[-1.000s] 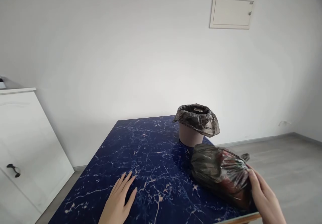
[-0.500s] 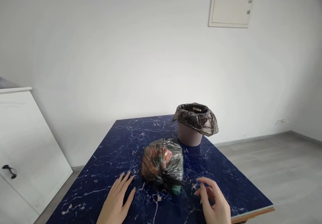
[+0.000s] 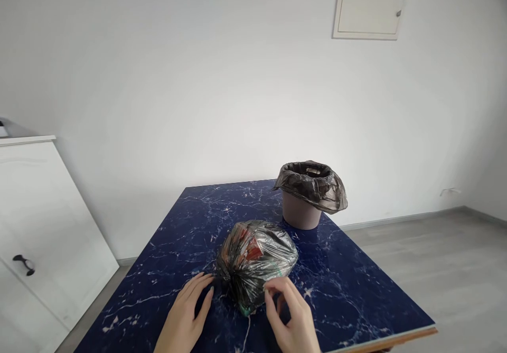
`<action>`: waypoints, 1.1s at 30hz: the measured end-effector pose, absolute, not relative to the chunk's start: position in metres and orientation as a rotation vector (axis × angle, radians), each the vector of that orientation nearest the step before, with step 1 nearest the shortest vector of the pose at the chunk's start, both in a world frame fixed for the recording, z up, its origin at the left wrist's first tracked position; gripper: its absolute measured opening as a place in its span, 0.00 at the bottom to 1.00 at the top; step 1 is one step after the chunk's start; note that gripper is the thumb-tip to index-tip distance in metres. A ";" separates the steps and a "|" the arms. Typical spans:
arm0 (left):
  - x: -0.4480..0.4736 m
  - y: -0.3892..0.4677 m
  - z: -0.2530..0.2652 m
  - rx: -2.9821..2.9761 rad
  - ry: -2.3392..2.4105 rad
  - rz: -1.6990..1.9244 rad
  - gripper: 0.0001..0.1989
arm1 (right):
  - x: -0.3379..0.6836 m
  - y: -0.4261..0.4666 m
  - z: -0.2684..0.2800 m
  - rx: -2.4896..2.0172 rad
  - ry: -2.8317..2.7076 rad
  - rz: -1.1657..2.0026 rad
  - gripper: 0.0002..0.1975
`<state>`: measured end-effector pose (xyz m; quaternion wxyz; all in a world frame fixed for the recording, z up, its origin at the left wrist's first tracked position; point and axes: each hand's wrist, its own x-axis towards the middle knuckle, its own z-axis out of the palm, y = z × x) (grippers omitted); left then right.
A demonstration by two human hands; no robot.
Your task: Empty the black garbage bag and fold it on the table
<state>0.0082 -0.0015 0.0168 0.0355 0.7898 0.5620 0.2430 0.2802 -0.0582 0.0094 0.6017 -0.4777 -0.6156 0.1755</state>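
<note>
A filled, tied black garbage bag lies on the blue marbled table; reddish and green things show through its thin plastic. At its near right side is my right hand, with thumb and index finger pinched together on the plastic. My left hand rests by the bag's left near side, fingers stretched out and thumb apart, holding nothing. Its fingertips are close to the gathered knot; whether they touch it I cannot tell.
Behind the bag, near the table's right edge, stands a mauve bin lined with a dark plastic bag folded over its rim. A white cabinet with a black handle is at the left. Grey floor lies to the right.
My right hand has moved left onto the bag, its fingertips closing on the plastic. The bag has turned, its knot swinging left. My left hand has barely moved.
</note>
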 end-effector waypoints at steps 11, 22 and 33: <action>0.077 -0.012 0.055 1.956 1.430 1.066 0.22 | 0.253 -0.044 -0.002 -1.125 -1.428 0.422 0.10; 0.101 -0.022 0.052 1.963 1.290 1.116 0.20 | 0.252 -0.051 -0.021 -1.265 -1.309 0.537 0.19; 0.102 -0.042 0.068 2.330 1.296 1.185 0.14 | 0.254 -0.055 -0.011 -1.253 -1.377 0.471 0.14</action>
